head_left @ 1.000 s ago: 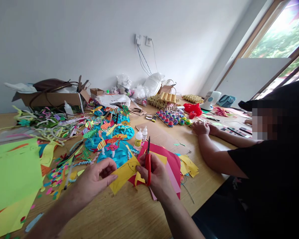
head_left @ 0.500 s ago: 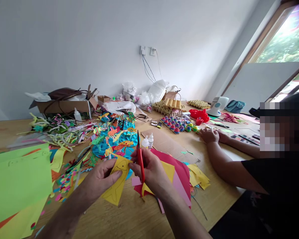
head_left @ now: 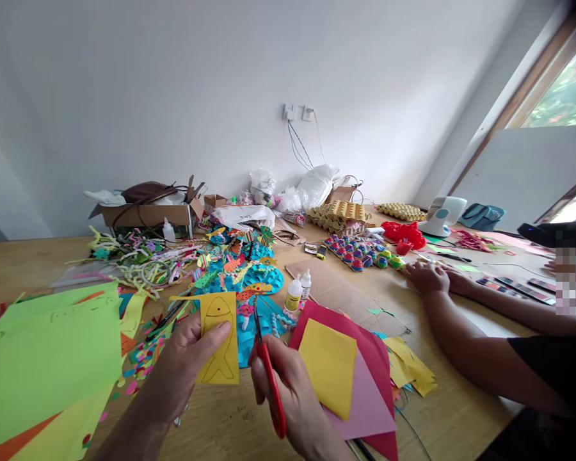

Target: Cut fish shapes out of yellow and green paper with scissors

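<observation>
Since half a second ago, left hand (head_left: 185, 365) has raised the yellow paper rectangle with a pencilled fish outline (head_left: 217, 338) upright, pinched at its lower left edge above the wooden table (head_left: 230, 422). Right hand (head_left: 288, 390) grips red-handled scissors (head_left: 267, 371), blades nearly together just beside the paper's right edge. Best cut probably follows the outline, feeding paper steadily.

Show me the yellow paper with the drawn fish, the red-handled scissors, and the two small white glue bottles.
yellow paper with drawn fish (head_left: 218, 339), head view, fish body
red-handled scissors (head_left: 272, 390), head view, handle
white glue bottles (head_left: 294, 296), head view, nearer bottle's body
</observation>
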Tool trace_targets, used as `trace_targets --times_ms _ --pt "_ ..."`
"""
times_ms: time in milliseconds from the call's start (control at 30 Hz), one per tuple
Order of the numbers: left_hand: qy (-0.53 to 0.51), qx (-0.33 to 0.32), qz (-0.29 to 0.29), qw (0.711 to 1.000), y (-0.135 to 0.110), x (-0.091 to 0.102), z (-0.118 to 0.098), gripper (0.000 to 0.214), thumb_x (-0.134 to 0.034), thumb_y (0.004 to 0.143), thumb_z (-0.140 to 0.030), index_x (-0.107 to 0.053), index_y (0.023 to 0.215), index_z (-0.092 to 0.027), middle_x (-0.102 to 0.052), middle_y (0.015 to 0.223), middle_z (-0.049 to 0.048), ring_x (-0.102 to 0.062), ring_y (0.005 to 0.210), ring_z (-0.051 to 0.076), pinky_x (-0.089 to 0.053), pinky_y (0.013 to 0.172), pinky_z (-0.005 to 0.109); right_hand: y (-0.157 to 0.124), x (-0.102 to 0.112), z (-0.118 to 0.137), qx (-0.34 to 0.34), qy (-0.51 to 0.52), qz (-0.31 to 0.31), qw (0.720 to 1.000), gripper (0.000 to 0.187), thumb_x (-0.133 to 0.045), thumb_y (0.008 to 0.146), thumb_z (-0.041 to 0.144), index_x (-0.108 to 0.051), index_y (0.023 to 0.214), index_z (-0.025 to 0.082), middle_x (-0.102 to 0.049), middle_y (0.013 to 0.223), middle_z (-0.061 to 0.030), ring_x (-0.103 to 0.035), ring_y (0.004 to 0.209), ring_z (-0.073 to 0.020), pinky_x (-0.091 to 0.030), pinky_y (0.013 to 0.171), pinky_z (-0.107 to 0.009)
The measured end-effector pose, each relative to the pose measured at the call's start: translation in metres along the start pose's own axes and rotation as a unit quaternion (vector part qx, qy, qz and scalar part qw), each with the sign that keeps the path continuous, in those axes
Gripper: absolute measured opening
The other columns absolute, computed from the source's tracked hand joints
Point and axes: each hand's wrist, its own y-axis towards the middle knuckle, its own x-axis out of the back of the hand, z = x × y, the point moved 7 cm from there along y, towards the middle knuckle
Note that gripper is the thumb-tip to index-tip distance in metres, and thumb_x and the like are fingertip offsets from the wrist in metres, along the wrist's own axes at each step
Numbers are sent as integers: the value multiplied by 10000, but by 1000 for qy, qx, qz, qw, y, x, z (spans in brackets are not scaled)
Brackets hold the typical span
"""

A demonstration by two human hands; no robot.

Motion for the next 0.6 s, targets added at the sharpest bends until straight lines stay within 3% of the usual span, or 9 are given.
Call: trace_targets --times_ms 200,333,600 --pt "-35 11 -7 999 -9 -8 -4 157 -658 669 -340 -628 723 -196 -630 568 -36 -574 482 143 -497 512 258 -16 -18 -6 -72 67 57 994 505 -424 808 661 -415 596 202 -385 486 42 -394 458 -102 -329 433 -199" --pt "-18 2 -27 999 -12 -10 -7 123 -624 690 -323 -611 684 -201 -590 525 -53 -542 469 131 -478 499 242 -21 -25 -16 -97 107 47 988 514 -405 831 670 -437 638 195 -399 489 49 -385 435 -86 -317 411 -178" --pt "59 -38 -50 996 -6 -6 -2 145 -603 691 -351 -593 679 -207 -588 538 -31 -553 479 151 -485 474 243 -20 -28 -21 -113 135 60 983 577 -461 727 750 -498 676 176 -426 475 56 -393 382 -73 -312 365 -169"
